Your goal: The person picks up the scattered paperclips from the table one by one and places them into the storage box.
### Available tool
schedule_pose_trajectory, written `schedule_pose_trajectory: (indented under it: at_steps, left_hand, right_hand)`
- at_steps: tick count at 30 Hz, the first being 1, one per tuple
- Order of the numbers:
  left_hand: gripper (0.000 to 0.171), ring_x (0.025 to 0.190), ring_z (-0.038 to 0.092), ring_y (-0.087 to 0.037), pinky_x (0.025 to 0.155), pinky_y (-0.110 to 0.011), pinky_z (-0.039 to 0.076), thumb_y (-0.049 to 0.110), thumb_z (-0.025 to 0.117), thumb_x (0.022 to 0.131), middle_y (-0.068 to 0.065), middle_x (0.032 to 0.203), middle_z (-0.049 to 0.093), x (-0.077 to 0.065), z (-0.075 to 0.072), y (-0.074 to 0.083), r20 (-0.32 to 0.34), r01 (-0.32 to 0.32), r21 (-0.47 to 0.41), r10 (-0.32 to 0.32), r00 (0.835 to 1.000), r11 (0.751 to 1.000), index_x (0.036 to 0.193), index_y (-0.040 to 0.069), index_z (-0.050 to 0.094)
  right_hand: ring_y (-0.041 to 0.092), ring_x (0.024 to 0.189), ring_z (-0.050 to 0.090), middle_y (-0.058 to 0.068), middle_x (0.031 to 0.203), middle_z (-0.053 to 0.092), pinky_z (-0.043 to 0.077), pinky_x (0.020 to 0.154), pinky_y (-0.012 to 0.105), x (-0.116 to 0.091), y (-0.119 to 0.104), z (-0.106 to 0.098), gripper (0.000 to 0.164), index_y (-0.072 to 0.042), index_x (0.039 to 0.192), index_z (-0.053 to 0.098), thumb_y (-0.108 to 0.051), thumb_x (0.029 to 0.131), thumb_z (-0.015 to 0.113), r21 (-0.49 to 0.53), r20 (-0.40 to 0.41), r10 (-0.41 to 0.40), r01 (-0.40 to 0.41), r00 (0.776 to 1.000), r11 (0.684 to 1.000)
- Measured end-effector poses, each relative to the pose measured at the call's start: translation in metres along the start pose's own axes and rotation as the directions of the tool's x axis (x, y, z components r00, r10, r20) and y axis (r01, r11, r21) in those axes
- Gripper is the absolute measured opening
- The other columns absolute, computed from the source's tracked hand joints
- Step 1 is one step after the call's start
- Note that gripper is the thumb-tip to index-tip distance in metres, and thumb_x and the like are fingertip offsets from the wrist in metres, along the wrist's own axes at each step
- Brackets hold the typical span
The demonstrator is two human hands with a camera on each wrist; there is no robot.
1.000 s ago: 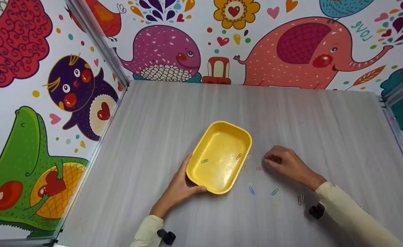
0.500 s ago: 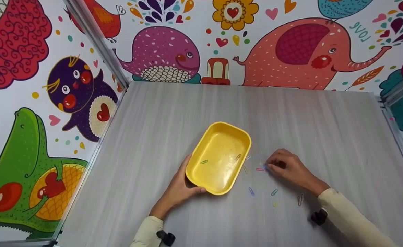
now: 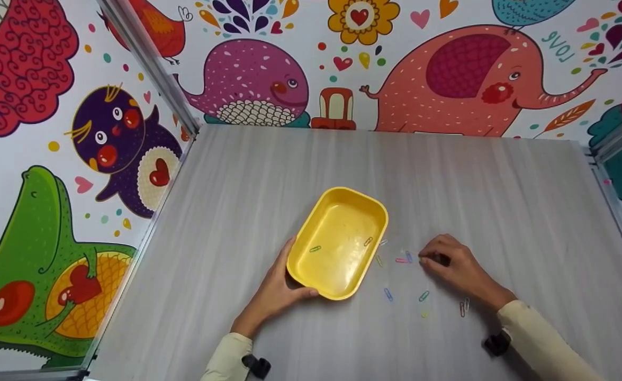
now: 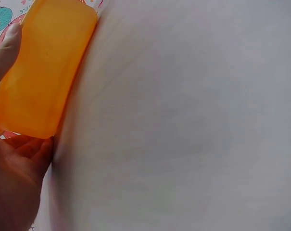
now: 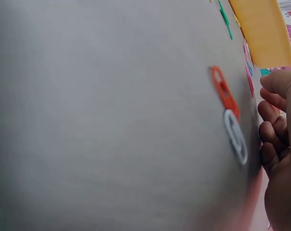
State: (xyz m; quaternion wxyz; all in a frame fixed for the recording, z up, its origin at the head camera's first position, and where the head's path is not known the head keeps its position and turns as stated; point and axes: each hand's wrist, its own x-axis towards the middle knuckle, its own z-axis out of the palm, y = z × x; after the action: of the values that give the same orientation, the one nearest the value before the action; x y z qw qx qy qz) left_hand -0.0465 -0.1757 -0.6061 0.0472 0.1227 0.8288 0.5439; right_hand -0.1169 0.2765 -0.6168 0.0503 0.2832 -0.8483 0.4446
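Observation:
My left hand (image 3: 273,293) holds a yellow plastic tray (image 3: 303,227) at its near left corner, thumb over the near rim, fingers along the side. In the tray lie a green paper clip (image 3: 315,248) and a brownish one. To the right, my right hand (image 3: 461,270) hovers low with thumb and forefinger together; a tiny pale yellow tip, apparently a paper clip, shows at the fingertips. Just left of them, a pink paper clip (image 3: 400,260) and a blue paper clip (image 3: 408,256) lie close together. In the right wrist view the other fingers are curled.
Around the right hand lie more paper clips: yellow (image 3: 379,260) and white (image 3: 383,243) beside the tray, blue (image 3: 388,295), green (image 3: 423,296), pale yellow (image 3: 424,314), and a red clip (image 5: 222,89) next to a white clip (image 5: 235,137). Printed walls border the grey table (image 3: 268,159).
My right hand has drawn back a little to the right and toward me. A blue paper clip, first showing at its fingertips, now lies beside the pink one. Left hand and tray stay put.

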Motion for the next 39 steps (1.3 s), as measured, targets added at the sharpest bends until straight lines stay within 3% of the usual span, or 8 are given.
schedule_pose_trajectory:
  at_steps: [6, 14, 21, 28, 39]
  left_hand:
    - [0.130, 0.164, 0.032, -0.031, 0.129, -0.061, 0.025, 0.043, 0.099, 0.083, -0.011, 0.181, 0.028, 0.000, 0.001, 0.002, 0.004, 0.038, -0.012, -0.038, 0.999, 0.999, 0.177, 0.010, 0.017]
    - [0.130, 0.164, 0.032, -0.031, 0.130, -0.061, 0.024, 0.043, 0.100, 0.082, -0.010, 0.181, 0.028, 0.000, 0.001, 0.002, 0.005, 0.035, -0.031, -0.035, 0.999, 0.999, 0.178, 0.012, 0.017]
    - [0.129, 0.162, 0.034, -0.028, 0.130, -0.060, 0.025, 0.042, 0.100, 0.082, -0.009, 0.180, 0.031, -0.001, 0.002, -0.001, -0.008, 0.035, -0.034, -0.035, 0.999, 0.999, 0.178, 0.013, 0.018]
    - [0.130, 0.162, 0.033, -0.028, 0.130, -0.060, 0.023, 0.043, 0.101, 0.081, -0.008, 0.179, 0.031, -0.002, 0.003, -0.003, -0.018, 0.046, -0.066, -0.047, 0.999, 0.997, 0.177, 0.012, 0.018]
    - [0.130, 0.161, 0.035, -0.025, 0.130, -0.060, 0.022, 0.050, 0.100, 0.079, -0.004, 0.178, 0.034, -0.002, 0.005, -0.006, -0.025, 0.049, -0.093, -0.051, 0.998, 0.995, 0.178, 0.021, 0.021]
  right_hand:
    - [0.017, 0.091, 0.059, -0.002, 0.103, 0.074, 0.045, 0.078, 0.024, -0.005, 0.002, -0.001, 0.028, -0.012, 0.103, 0.084, 0.012, 0.088, 0.087, 0.016, -0.034, -0.072, 0.072, 0.997, 0.997]
    - [0.018, 0.098, 0.061, 0.002, 0.105, 0.073, 0.046, 0.087, 0.016, -0.010, 0.006, -0.003, 0.033, -0.011, 0.105, 0.084, 0.013, 0.083, 0.090, 0.013, -0.045, -0.124, 0.124, 0.991, 0.992]
    - [0.020, 0.099, 0.059, 0.006, 0.106, 0.071, 0.043, 0.093, 0.014, -0.013, 0.012, -0.001, 0.035, -0.008, 0.105, 0.083, 0.014, 0.078, 0.090, -0.054, -0.054, -0.252, 0.249, 0.966, 0.967]
    - [0.021, 0.102, 0.059, 0.005, 0.107, 0.071, 0.043, 0.095, 0.015, -0.014, 0.012, 0.000, 0.032, -0.008, 0.103, 0.084, 0.013, 0.079, 0.090, -0.081, -0.043, -0.234, 0.231, 0.971, 0.970]
    - [0.019, 0.100, 0.059, 0.004, 0.105, 0.070, 0.043, 0.094, 0.014, -0.015, 0.010, 0.001, 0.031, -0.009, 0.099, 0.083, 0.014, 0.079, 0.090, -0.120, -0.043, -0.241, 0.234, 0.970, 0.965]
